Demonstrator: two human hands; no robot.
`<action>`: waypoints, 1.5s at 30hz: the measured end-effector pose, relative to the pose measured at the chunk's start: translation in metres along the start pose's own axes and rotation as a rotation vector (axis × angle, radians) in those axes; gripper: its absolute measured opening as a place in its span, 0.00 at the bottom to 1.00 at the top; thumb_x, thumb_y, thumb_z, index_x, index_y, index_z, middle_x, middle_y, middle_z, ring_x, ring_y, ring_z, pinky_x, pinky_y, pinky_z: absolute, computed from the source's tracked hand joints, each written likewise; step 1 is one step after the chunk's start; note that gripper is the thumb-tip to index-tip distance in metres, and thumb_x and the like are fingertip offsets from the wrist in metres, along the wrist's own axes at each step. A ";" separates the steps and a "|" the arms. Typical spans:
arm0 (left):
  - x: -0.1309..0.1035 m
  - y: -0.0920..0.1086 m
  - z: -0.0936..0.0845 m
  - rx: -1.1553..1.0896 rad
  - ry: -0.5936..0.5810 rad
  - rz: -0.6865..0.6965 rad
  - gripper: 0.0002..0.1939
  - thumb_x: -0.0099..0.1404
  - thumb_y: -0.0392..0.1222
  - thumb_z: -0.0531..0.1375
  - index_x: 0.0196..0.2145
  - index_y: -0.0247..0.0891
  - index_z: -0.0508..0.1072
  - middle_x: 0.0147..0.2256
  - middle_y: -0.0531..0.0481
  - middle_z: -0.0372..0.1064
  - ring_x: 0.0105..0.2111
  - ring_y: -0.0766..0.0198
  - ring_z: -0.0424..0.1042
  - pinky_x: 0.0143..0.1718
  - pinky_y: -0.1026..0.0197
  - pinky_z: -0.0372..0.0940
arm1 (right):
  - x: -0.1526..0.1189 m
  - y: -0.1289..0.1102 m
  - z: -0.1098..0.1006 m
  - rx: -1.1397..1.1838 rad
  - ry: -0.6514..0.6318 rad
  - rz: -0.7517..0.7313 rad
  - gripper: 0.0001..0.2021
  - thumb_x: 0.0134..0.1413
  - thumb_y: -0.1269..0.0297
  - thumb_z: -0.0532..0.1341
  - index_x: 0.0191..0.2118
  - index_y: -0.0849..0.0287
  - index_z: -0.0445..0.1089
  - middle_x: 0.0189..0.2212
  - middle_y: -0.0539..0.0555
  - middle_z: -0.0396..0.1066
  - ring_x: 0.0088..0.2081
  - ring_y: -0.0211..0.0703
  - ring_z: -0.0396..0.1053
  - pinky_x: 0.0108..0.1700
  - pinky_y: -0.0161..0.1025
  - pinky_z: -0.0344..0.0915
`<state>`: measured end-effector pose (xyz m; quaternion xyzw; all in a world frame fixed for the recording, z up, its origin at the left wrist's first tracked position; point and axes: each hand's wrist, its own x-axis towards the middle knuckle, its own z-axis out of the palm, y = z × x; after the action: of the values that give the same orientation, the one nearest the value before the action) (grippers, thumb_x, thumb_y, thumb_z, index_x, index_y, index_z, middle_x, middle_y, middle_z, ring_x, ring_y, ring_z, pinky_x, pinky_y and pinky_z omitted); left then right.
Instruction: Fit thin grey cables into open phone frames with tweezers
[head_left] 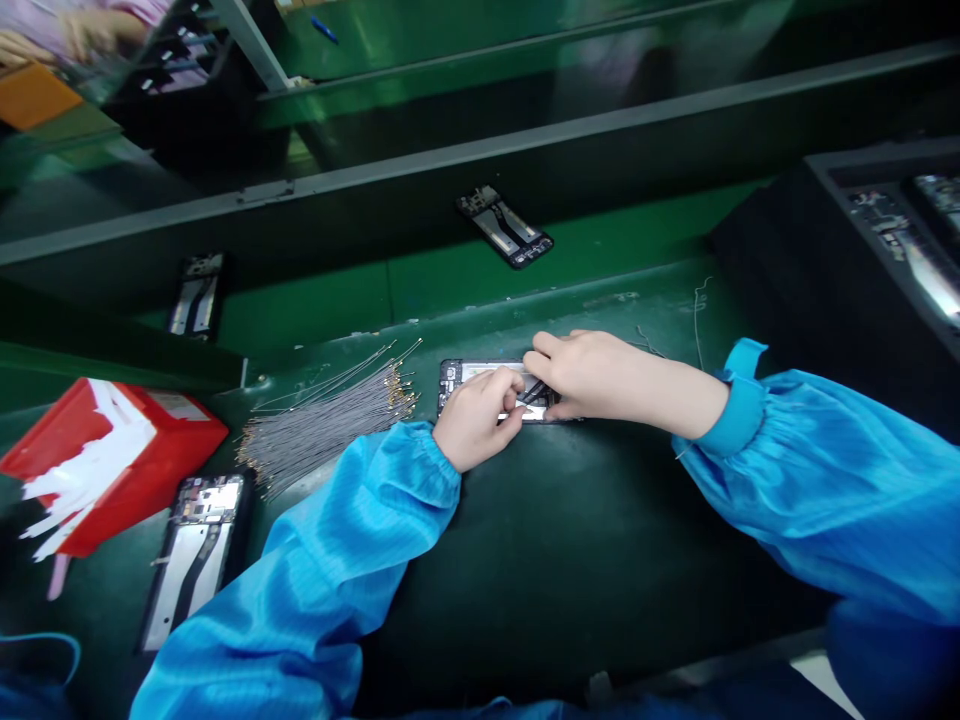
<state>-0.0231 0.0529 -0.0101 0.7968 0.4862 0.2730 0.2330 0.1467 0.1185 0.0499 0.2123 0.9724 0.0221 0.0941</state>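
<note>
Opened phone body [535,411] lies flat on the dark green bench [600,560], long side running left to right, directly under both hands. Dark frame, silvery inner plate, small circuit parts showing at its left end; much of the rest covered by fingers.

Left hand [480,418] over the left half of the phone: fingers curled in, thumb close to the forefinger. Cannot tell whether anything is pinched between them. Right hand [592,375] reaches in from the other side, fingers bent down onto the right half; what the fingertips grip, if anything, cannot be told. Hands near each other, a narrow gap between. Both sleeves blue, gathered at the wrist; turquoise band around the right wrist.

Left of the phone, a bundle of thin grey wires [330,420], gold-coloured tips bunched at the ends. A few loose wires [699,315] lie beyond the right forearm. Further left, a tilted red box [180,430] with white strips [97,470] spilling out; just below it, a second opened phone [191,560].

Past the bench edge, two more opened phones, one near centre [504,228], one at left [196,295]. Far right, a black bin [825,220] holding similar units [900,235]. Top left, a co-worker's hand [94,35], blurred.
</note>
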 end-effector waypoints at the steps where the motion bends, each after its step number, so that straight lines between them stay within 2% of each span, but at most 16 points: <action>1: 0.000 0.000 -0.001 -0.007 -0.002 0.002 0.08 0.54 0.33 0.53 0.34 0.38 0.58 0.24 0.57 0.59 0.24 0.69 0.61 0.28 0.65 0.58 | 0.000 0.000 0.000 0.004 -0.006 0.006 0.16 0.45 0.58 0.62 0.38 0.62 0.62 0.34 0.56 0.64 0.26 0.41 0.65 0.26 0.36 0.52; 8: -0.002 0.000 -0.003 -0.155 -0.084 0.061 0.16 0.52 0.30 0.52 0.39 0.39 0.55 0.23 0.59 0.58 0.22 0.71 0.59 0.29 0.65 0.59 | 0.007 -0.007 -0.003 0.034 -0.096 0.092 0.18 0.43 0.59 0.62 0.39 0.62 0.63 0.36 0.56 0.63 0.27 0.43 0.67 0.24 0.36 0.52; 13: -0.003 0.000 -0.001 -0.136 -0.041 -0.006 0.22 0.52 0.30 0.52 0.45 0.38 0.53 0.24 0.58 0.58 0.23 0.70 0.60 0.28 0.66 0.59 | 0.010 -0.007 -0.010 0.016 -0.148 0.060 0.18 0.43 0.60 0.63 0.40 0.65 0.63 0.36 0.58 0.63 0.29 0.45 0.67 0.25 0.36 0.53; 21: -0.001 0.001 0.000 -0.089 -0.046 -0.011 0.21 0.53 0.29 0.52 0.44 0.38 0.53 0.24 0.58 0.58 0.24 0.69 0.60 0.27 0.66 0.58 | 0.005 -0.002 0.000 0.020 -0.061 0.023 0.18 0.46 0.57 0.62 0.40 0.64 0.63 0.35 0.57 0.63 0.26 0.41 0.66 0.24 0.36 0.51; 28: -0.001 0.003 -0.003 -0.088 -0.059 -0.032 0.19 0.52 0.29 0.52 0.42 0.38 0.53 0.24 0.58 0.57 0.23 0.70 0.60 0.26 0.66 0.57 | 0.009 -0.009 -0.009 -0.027 -0.108 0.043 0.18 0.46 0.58 0.63 0.39 0.65 0.63 0.34 0.57 0.64 0.27 0.43 0.67 0.25 0.36 0.52; 36: 0.001 0.004 -0.002 -0.093 -0.048 -0.015 0.16 0.53 0.29 0.51 0.39 0.39 0.54 0.24 0.58 0.56 0.23 0.70 0.60 0.26 0.66 0.57 | 0.002 -0.003 -0.001 0.024 -0.062 0.029 0.17 0.47 0.56 0.62 0.39 0.63 0.62 0.36 0.57 0.63 0.26 0.40 0.66 0.24 0.35 0.51; 42: 0.000 0.003 -0.002 -0.088 -0.056 -0.021 0.16 0.52 0.29 0.51 0.39 0.39 0.54 0.24 0.58 0.56 0.23 0.70 0.59 0.26 0.66 0.57 | 0.007 -0.008 -0.008 -0.022 -0.109 0.044 0.17 0.46 0.58 0.63 0.39 0.64 0.63 0.34 0.57 0.63 0.27 0.42 0.67 0.23 0.35 0.50; 45: 0.000 0.003 -0.002 -0.092 -0.059 -0.018 0.16 0.52 0.29 0.51 0.39 0.38 0.54 0.24 0.57 0.56 0.23 0.69 0.59 0.26 0.66 0.57 | 0.006 -0.007 -0.007 -0.020 -0.095 0.035 0.18 0.45 0.57 0.63 0.38 0.64 0.62 0.34 0.57 0.63 0.27 0.43 0.67 0.24 0.35 0.51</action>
<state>-0.0224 0.0523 -0.0071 0.7885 0.4731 0.2693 0.2862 0.1368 0.1147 0.0555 0.2292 0.9627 0.0233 0.1418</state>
